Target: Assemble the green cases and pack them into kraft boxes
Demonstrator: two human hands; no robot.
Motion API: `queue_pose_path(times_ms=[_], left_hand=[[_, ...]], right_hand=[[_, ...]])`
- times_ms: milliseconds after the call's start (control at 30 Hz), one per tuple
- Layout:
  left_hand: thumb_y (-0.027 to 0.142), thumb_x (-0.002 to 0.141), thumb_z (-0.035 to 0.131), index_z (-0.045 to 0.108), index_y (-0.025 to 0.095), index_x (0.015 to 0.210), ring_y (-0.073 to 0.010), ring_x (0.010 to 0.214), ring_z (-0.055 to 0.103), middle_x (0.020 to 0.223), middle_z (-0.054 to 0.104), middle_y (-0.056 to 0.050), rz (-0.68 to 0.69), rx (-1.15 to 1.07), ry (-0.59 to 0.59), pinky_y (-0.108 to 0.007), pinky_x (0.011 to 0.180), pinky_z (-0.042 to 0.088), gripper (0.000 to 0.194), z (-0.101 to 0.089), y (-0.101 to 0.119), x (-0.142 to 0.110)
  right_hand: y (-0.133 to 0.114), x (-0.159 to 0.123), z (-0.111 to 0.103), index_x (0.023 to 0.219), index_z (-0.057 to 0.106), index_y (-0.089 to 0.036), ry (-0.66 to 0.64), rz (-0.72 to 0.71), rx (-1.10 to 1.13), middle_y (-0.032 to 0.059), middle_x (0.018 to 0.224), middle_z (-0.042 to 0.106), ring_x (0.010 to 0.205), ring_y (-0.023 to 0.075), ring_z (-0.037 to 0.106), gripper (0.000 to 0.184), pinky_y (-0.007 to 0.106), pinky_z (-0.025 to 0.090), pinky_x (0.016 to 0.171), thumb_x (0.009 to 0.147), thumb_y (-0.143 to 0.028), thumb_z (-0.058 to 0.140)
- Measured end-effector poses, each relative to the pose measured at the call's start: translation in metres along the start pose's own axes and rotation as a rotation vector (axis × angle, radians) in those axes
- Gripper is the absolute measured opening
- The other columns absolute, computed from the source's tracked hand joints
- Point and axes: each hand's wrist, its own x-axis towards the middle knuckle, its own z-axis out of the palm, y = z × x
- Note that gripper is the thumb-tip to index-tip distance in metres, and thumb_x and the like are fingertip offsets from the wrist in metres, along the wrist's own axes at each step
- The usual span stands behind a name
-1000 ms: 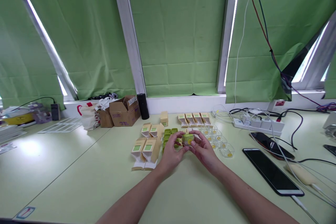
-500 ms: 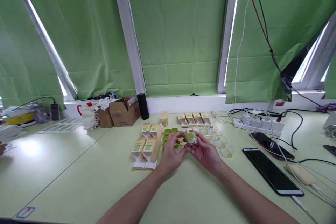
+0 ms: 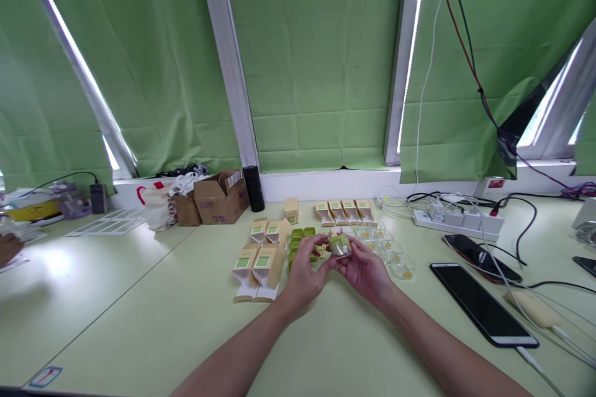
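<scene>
Between both hands is a small green-and-clear plastic container [image 3: 339, 245], held up over the table. My left hand [image 3: 303, 276] pinches it from the left with thumb and fingers. My right hand [image 3: 367, 272] grips its right side and underside. Several green square pieces [image 3: 297, 240] lie just behind my left hand, partly hidden by it. To the right of my right hand are rows of clear plastic cups [image 3: 401, 265] with small yellow spots at the bottom. Open tan cartons [image 3: 263, 265] with green labels lie left of my left hand.
More tan cartons [image 3: 345, 212] stand at the back, with a single carton [image 3: 291, 209] beside them. A cardboard box [image 3: 221, 198] and a black cylinder [image 3: 254, 188] are at the wall. Phones [image 3: 484, 304], cables and a power strip [image 3: 459, 223] lie right. Another person's hand [image 3: 9, 249] shows far left.
The container has turned slightly in my fingers, showing more of its clear side. The other person's hand at far left has come further into view.
</scene>
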Motion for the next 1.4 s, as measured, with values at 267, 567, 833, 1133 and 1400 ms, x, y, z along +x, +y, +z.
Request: queue_pose_path(times_ms=[267,567,833,1133,1400], left_hand=[[0.039,0.090,0.075,0.056,0.024,0.135,-0.0274,0.124,0.062,0.133,0.065,-0.013,-0.115,-0.161,-0.011,-0.039,0.095,0.053,0.051,0.002,-0.004,0.002],[0.026,0.080,0.085,0.054,0.027,0.136,-0.0303,0.137,0.056,0.142,0.061,-0.013,-0.220,-0.287,-0.023,-0.040,0.101,0.052,0.063,0.004,0.003,0.003],[0.012,0.078,0.077,0.063,0.025,0.124,-0.0277,0.130,0.060,0.132,0.067,-0.010,-0.217,-0.300,-0.028,-0.041,0.105,0.051,0.050,0.004,0.003,0.003],[0.012,0.079,0.073,0.064,0.022,0.124,-0.0257,0.118,0.064,0.128,0.069,-0.010,-0.162,-0.111,0.018,-0.043,0.106,0.052,0.047,-0.002,-0.002,0.005],[0.004,0.071,0.079,0.067,0.024,0.118,-0.0277,0.119,0.064,0.123,0.070,-0.007,-0.101,0.176,-0.102,-0.046,0.108,0.050,0.053,-0.002,-0.003,-0.001]], right_hand=[[-0.008,-0.007,0.008,0.122,0.071,-0.029,0.050,-0.006,-0.125,0.0059,0.110,0.078,0.094,0.0251,0.072,0.046,0.041,0.057,0.082,0.081,-0.041,0.087],[-0.009,-0.008,0.012,0.121,0.070,-0.029,0.089,-0.098,-0.254,0.0069,0.115,0.075,0.103,0.0268,0.067,0.063,0.041,0.056,0.087,0.064,-0.033,0.097],[-0.007,-0.005,0.012,0.120,0.069,-0.029,0.091,-0.172,-0.357,0.0079,0.122,0.072,0.120,0.0302,0.062,0.067,0.042,0.056,0.093,0.060,-0.027,0.098],[-0.012,-0.004,0.005,0.119,0.070,-0.027,0.214,-0.343,-0.499,0.0088,0.120,0.070,0.111,0.0279,0.061,0.050,0.040,0.055,0.089,0.076,-0.045,0.087],[-0.018,0.001,0.002,0.105,0.072,-0.024,0.455,-0.421,-0.496,0.0047,0.095,0.067,0.087,0.0223,0.060,0.039,0.033,0.051,0.069,0.074,-0.043,0.083]])
